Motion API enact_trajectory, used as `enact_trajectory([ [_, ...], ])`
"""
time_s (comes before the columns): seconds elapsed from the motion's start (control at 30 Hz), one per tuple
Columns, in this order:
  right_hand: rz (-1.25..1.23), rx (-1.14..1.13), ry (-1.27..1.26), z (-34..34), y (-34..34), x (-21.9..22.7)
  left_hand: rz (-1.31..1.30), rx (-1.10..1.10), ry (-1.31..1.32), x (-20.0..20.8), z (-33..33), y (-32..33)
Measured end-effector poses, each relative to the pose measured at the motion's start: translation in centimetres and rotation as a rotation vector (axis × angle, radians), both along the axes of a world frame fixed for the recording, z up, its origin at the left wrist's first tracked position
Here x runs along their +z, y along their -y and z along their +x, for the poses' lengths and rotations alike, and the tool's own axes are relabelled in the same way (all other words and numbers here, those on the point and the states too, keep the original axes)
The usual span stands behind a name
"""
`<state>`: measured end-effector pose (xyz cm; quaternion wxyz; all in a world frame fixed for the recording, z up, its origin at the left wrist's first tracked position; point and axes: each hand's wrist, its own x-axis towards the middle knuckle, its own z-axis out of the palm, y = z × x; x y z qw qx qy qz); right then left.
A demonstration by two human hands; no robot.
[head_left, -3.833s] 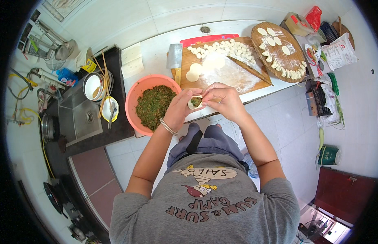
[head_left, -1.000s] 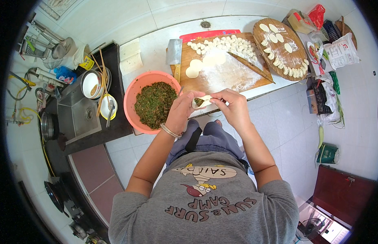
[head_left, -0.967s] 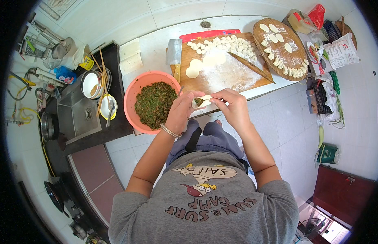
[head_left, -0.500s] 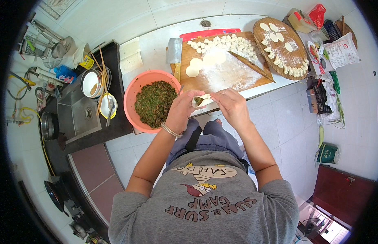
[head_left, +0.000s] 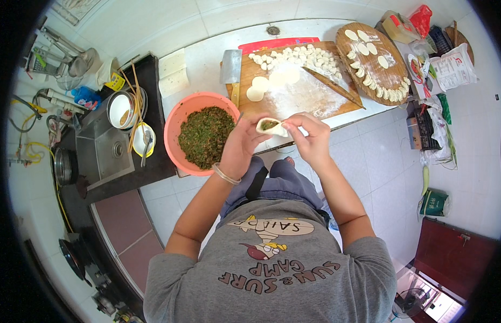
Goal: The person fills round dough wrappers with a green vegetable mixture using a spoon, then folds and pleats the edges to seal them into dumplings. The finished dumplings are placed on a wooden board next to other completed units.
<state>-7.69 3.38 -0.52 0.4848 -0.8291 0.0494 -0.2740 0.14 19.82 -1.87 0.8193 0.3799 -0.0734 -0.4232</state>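
A half-folded dumpling [head_left: 269,125] with green filling showing in its mouth is held over the counter's near edge. My left hand [head_left: 243,144] cups it from the left, the fingers against the dough. From the other side my right hand [head_left: 312,139] pinches the wrapper's right end between thumb and forefinger. A pink bowl [head_left: 171,116] full of chopped green filling [head_left: 206,135] stands beside my left hand. Beyond both hands lies a floured cutting board [head_left: 246,111] with round wrappers [head_left: 255,94], small dough pieces [head_left: 301,56] and a thin rolling pin [head_left: 332,87].
A cleaver [head_left: 230,67] rests at the board's left edge. To the right, a round wooden board [head_left: 395,56] carries several wrappers and rows of finished dumplings [head_left: 391,95]. On the left are a sink [head_left: 102,156], bowls and long chopsticks [head_left: 136,102]. A flour bag [head_left: 454,67] stands far right.
The dumpling has turned so its open mouth shows more of the filling. My left fingers have loosened and spread around it, while my right hand has shifted to pinch its right end.
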Motion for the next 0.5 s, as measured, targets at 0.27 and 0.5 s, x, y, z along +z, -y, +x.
enact_trajectory([
  [0.27, -0.12, 0.019, -0.112, 0.0, -0.3, 0.3, -0.183, -0.026, -0.165, -1.4, -0.6, 1.4],
  [0.5, -0.237, 0.108, -0.074, 0.4, 0.2, 0.6, -0.097, 0.021, -0.076, -1.5, -1.3, 1.7],
])
